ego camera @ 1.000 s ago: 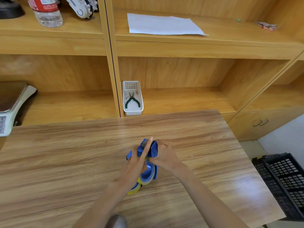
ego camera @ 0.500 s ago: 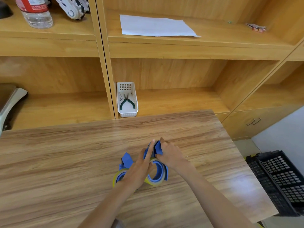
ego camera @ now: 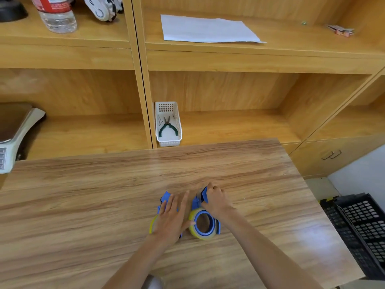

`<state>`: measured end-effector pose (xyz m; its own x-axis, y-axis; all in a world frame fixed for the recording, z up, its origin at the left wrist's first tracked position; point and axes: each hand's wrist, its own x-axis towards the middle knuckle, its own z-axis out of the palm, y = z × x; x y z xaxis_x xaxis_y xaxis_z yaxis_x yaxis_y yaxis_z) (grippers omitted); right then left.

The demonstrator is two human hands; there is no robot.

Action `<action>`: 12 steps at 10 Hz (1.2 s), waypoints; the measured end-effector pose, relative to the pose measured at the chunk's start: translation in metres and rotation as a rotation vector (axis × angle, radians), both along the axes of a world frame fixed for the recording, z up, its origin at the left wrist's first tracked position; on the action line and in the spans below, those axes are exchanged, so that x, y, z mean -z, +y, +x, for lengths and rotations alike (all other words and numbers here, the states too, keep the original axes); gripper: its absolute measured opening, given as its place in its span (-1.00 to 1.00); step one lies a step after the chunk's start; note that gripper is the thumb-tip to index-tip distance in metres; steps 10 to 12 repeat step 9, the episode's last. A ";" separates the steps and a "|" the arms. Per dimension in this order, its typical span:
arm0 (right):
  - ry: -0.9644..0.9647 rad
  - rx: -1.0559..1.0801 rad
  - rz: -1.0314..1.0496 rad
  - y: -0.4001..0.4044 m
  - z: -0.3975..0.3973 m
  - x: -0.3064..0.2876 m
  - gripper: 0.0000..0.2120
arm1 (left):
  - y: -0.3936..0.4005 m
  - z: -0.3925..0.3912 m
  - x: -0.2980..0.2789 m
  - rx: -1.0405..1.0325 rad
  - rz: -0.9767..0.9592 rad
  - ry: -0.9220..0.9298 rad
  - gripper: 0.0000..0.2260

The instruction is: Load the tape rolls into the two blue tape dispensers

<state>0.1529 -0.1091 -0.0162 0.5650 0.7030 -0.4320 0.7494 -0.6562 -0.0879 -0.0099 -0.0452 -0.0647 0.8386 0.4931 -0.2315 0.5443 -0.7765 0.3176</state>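
Two blue tape dispensers stand side by side on the wooden table [ego camera: 104, 205], each with a yellowish tape roll on its hub. The right dispenser [ego camera: 208, 225] shows its roll [ego camera: 192, 228] and blue core fully. My right hand [ego camera: 215, 200] grips its blue front end. The left dispenser [ego camera: 165, 200] is mostly hidden under my left hand [ego camera: 174, 215], which lies flat over it with fingers spread; only its blue tip and the edge of its roll [ego camera: 152, 225] show.
Wooden shelves rise behind the table. A white basket with pliers [ego camera: 168, 126] sits on the lower shelf. A scale [ego camera: 14, 132] is at left. A paper sheet [ego camera: 206, 30] and a water bottle [ego camera: 56, 15] are above. Black crates [ego camera: 362, 228] stand on the floor at right.
The two dispensers were bunched together under both hands; now they stand apart side by side. My left hand went onto the left one, my right hand stayed on the right one.
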 end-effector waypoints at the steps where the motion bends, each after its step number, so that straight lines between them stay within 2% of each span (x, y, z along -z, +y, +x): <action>1: -0.020 -0.039 -0.049 0.004 -0.002 0.009 -0.22 | 0.002 -0.006 0.007 -0.004 -0.026 0.148 -0.04; 2: -0.021 -0.063 -0.067 0.006 -0.006 0.017 -0.23 | 0.000 -0.008 0.009 0.007 -0.008 0.215 -0.06; 4: -0.019 -0.092 -0.080 -0.001 -0.012 0.032 -0.29 | -0.001 -0.012 0.011 0.010 0.042 0.194 -0.07; 6: -0.018 -0.069 0.045 -0.018 -0.014 0.036 -0.36 | -0.002 -0.012 0.009 0.009 0.046 0.207 0.02; 8: -0.002 -0.039 0.004 -0.022 -0.014 0.031 -0.46 | -0.002 -0.014 0.006 0.019 0.057 0.171 0.02; 9: -0.032 -0.051 -0.069 -0.019 -0.011 0.022 -0.41 | 0.002 -0.015 0.002 -0.009 0.091 0.037 0.04; 12: -0.032 -0.051 -0.069 -0.019 -0.011 0.022 -0.41 | 0.002 -0.015 0.002 -0.009 0.091 0.037 0.04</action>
